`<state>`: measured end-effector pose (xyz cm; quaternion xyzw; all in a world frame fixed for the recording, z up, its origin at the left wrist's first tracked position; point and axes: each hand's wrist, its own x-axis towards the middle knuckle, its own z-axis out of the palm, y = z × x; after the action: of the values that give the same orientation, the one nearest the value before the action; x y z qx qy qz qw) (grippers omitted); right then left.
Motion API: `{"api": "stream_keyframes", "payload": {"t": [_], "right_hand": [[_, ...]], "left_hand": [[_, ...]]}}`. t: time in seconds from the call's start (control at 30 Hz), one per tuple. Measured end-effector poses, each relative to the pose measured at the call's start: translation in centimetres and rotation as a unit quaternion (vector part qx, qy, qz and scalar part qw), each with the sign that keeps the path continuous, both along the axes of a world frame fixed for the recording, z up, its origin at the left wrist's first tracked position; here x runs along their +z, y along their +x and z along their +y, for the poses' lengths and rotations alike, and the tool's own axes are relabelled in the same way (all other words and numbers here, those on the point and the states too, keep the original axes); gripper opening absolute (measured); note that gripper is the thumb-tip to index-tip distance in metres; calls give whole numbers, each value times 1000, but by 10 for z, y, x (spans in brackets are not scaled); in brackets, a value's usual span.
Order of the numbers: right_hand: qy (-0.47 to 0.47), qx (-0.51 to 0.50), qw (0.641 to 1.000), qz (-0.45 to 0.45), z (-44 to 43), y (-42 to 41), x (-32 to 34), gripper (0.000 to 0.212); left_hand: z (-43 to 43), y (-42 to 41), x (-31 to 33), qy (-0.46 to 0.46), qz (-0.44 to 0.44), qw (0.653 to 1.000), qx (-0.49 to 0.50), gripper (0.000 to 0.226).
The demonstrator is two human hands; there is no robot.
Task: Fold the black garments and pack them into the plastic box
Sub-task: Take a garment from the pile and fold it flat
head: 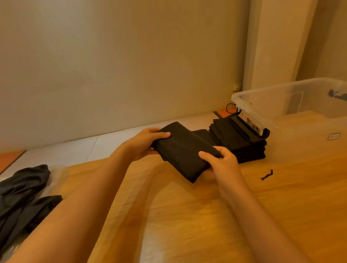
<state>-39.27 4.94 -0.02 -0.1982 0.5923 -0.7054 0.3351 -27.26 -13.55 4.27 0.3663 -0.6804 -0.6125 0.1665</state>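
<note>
Gripping the folded black garment (184,150) at both short ends, I have my left hand (147,141) curled round its 10 o'clock end and my right hand (224,165) pinching the 4 o'clock end, thumbs on top. It seems lifted just off the wooden table (191,219), near mid-frame. I judge it light, soft and floppy, likely to spring open unless both ends stay supported from beneath. Its long axis runs 10 to 4 o'clock. A stack of folded garments (240,142) sits at 2 o'clock, just beside the plastic box (285,100); unfolded garments (19,195) lie at 8 o'clock.
</note>
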Motion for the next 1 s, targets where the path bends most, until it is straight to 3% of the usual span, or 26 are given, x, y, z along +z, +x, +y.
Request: {"api": "stream_keyframes", "payload": {"t": [0.17,0.37,0.63,0.8,1.0], "right_hand": [[16,-73,997,15,-36,-31,-3,40],[176,-92,948,250,-46,-35,-22,43],[111,-113,957,243,-33,-32,-15,29],[167,-115,925,322,-33,-28,-15,28],[324,-34,841,431,-34,-29,-16,51]], "left_hand": [[-40,-83,-1,-35,17,999,29,42],[-59,-125,-49,-69,-48,996,28,42],[-67,-123,-40,-80,13,996,43,39],[-63,-119,-51,-57,-18,998,27,42],[-65,-113,-55,-32,-3,999,42,43]]}}
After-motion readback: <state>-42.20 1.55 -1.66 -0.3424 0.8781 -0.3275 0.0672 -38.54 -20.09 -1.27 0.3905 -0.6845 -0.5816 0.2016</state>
